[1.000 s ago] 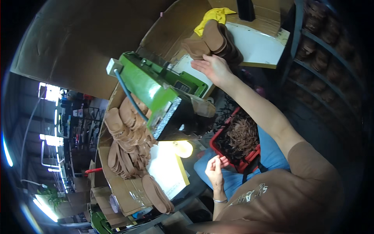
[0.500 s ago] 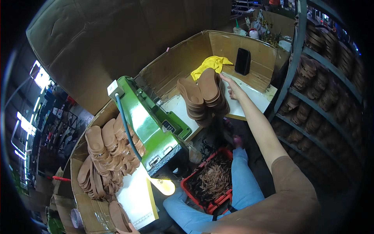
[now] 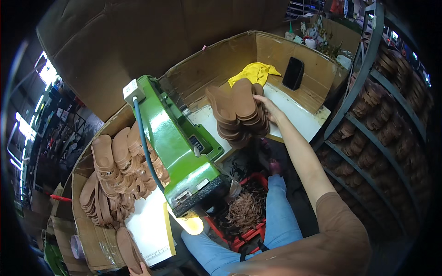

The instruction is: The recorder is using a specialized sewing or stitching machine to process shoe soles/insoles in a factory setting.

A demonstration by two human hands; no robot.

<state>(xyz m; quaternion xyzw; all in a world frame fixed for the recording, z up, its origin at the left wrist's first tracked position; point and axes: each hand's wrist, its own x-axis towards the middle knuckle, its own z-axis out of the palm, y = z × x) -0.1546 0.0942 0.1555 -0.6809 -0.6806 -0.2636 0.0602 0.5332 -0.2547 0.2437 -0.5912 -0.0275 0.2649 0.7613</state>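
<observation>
Two side-by-side stacks of brown shoe soles (image 3: 244, 103) stand on the white board beyond the green machine. My right hand (image 3: 270, 110) is at the right stack, its thumb side on the edge of the upper sole and its fingers closed against the side; the stack partly hides them. Low on the left, my left hand (image 3: 142, 270) grips a brown sole (image 3: 129, 248) standing on its edge by the cardboard wall. Only a few fingertips of that hand show, at the picture's lower rim.
A green machine (image 3: 177, 147) with a blue cable and lit lower end stands between the stacks and a heap of brown soles (image 3: 115, 161). A red crate (image 3: 261, 230) of trimmings sits between my legs. Yellow cloth (image 3: 255, 72), a phone (image 3: 293, 73) and a loaded rack (image 3: 363, 96) are around.
My right hand has come in from beside the right stack and closed on its edge. My left hand stays at its sole. The whole view has shifted slightly.
</observation>
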